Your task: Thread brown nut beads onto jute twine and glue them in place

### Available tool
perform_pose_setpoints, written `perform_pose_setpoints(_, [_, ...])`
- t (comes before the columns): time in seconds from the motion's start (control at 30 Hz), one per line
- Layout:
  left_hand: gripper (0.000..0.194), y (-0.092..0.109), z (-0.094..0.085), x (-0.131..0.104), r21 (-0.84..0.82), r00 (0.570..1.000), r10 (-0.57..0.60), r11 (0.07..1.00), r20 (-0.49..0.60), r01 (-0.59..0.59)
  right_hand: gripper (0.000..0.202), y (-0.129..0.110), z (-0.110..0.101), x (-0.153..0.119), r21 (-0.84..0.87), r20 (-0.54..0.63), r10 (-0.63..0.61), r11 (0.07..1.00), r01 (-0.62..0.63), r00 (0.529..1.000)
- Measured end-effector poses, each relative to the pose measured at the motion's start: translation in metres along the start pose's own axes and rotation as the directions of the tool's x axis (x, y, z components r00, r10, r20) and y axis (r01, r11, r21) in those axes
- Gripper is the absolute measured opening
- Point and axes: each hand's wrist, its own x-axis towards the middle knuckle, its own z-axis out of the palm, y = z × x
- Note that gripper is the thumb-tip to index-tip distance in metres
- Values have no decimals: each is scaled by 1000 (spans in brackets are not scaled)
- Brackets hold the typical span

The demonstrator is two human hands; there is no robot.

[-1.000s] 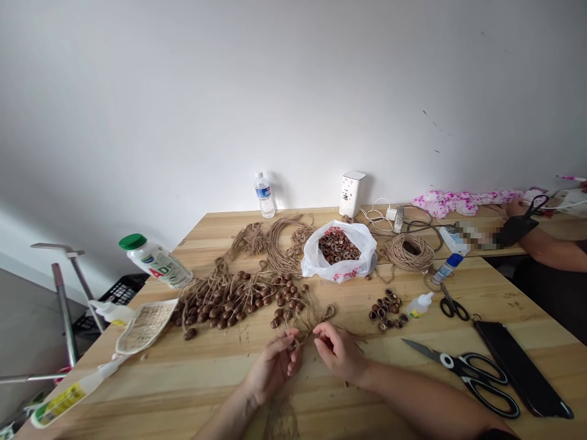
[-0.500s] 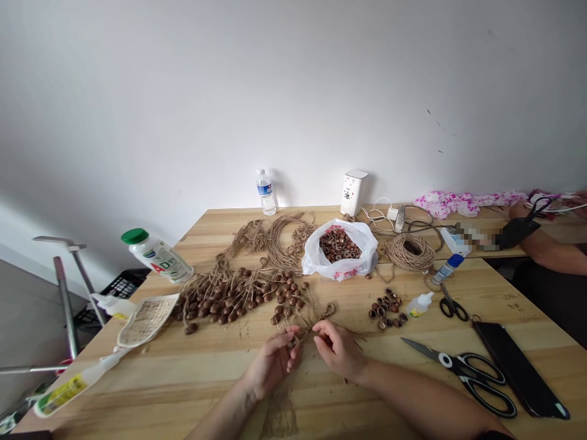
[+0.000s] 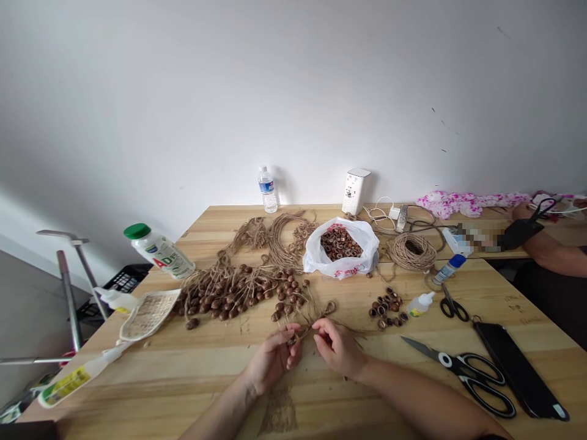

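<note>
My left hand [image 3: 274,357] is closed at the front middle of the table, its thumb and fingers pinching a nut shell [image 3: 292,340] on twine. Just to its right, my right hand [image 3: 338,348] pinches the twine [image 3: 308,330] between thumb and forefinger. Strands run from my fingers toward a twine loop [image 3: 329,307] just beyond. Behind my left hand is a small group of brown nut shells [image 3: 288,290] on cords, beside a larger pile of strung shells [image 3: 224,296]. Loose half shells [image 3: 387,307] lie to the right of my right hand.
A white plastic bag [image 3: 316,263] of cut shells and a twine coil [image 3: 413,252] stand behind. Large scissors [image 3: 477,373], small scissors [image 3: 454,305], a glue bottle [image 3: 419,304] and a black phone [image 3: 518,366] lie right. A woven tray [image 3: 149,313] is left. Another person's arm [image 3: 554,247] rests far right.
Both hands keep almost the same pinch and place on the twine. The view has shifted very slightly; nothing has been taken up or let go.
</note>
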Motion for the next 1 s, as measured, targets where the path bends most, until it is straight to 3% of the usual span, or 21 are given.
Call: perform_pose_setpoints(1.0, [24, 1, 2, 0, 6, 1000, -13, 1000, -20, 13, 16, 0, 0, 0, -16, 12, -34, 999, 35, 999])
